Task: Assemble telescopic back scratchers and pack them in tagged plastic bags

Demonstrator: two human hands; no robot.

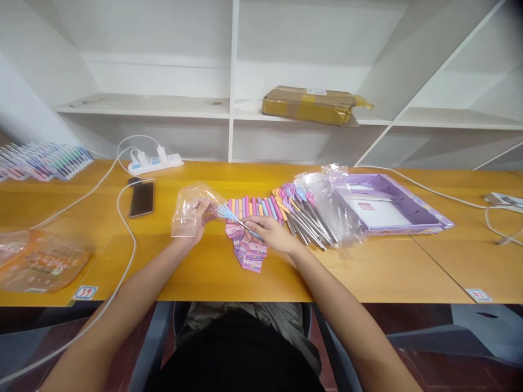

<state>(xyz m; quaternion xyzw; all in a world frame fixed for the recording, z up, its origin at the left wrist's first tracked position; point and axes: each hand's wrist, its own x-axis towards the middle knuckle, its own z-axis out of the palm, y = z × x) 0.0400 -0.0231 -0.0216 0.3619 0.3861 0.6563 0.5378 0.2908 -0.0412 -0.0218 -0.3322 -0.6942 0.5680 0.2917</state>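
My left hand (pixel 200 220) is closed on a clear plastic bag (pixel 184 215), its mouth towards the right. In my right hand (pixel 267 231) is a back scratcher (pixel 227 212) with a light blue claw head, a metal rod and a blue handle. The claw head lies at the mouth of the bag; I cannot tell whether its tips are inside. Just beyond my hands is a row of coloured handles (pixel 261 206). Small pink and purple cards (pixel 251 256) lie in an overlapping pile below. Right of my right hand are many more back scratchers (pixel 304 215), heaped with rods towards me.
Clear plastic bags (pixel 339 212) lie against a purple box tray (pixel 412 220) on the right. A phone (pixel 142 198), a power strip (pixel 157 163), white cables, an orange bag (pixel 44 261) and a stack of pens (pixel 44 160) are left. A taped carton (pixel 310 106) sits on the shelf.
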